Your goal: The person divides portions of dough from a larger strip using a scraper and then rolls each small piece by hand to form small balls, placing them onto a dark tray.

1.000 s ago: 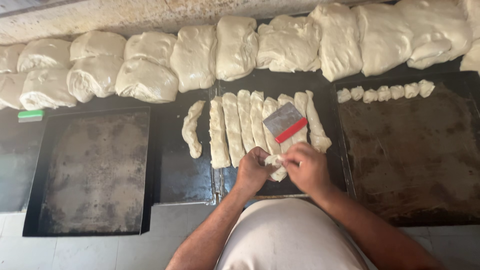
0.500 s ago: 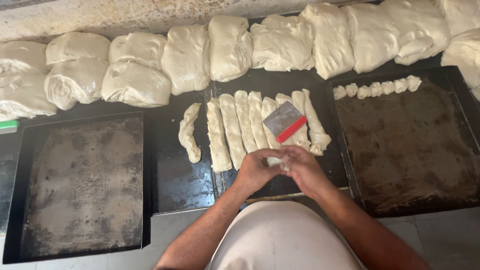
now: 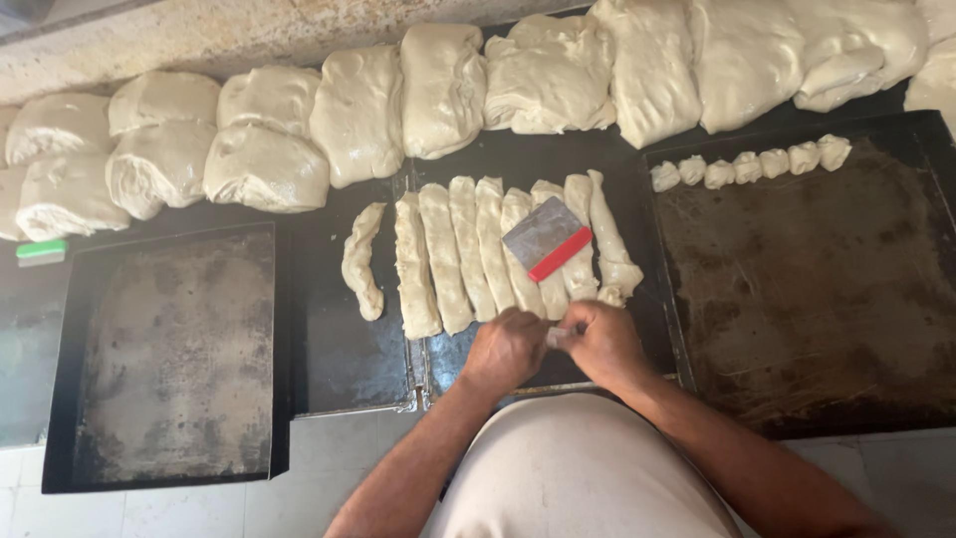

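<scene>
An empty tray [image 3: 169, 359] lies at the left, then dough strips [image 3: 468, 254] under a red-edged scraper [image 3: 546, 237]. Below them the left hand [image 3: 506, 349] and right hand [image 3: 602, 344] meet, each grip pinching a small dough piece [image 3: 563, 337]. Dough balls [image 3: 747, 164] line the right tray [image 3: 817, 299].

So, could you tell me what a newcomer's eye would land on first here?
Probably the long row of big pale dough mounds along the back wall. Next, the cut dough strips lying side by side mid-counter, a scraper with a red handle resting on them. Just below, the left hand and right hand meet around a small piece of dough.
</scene>
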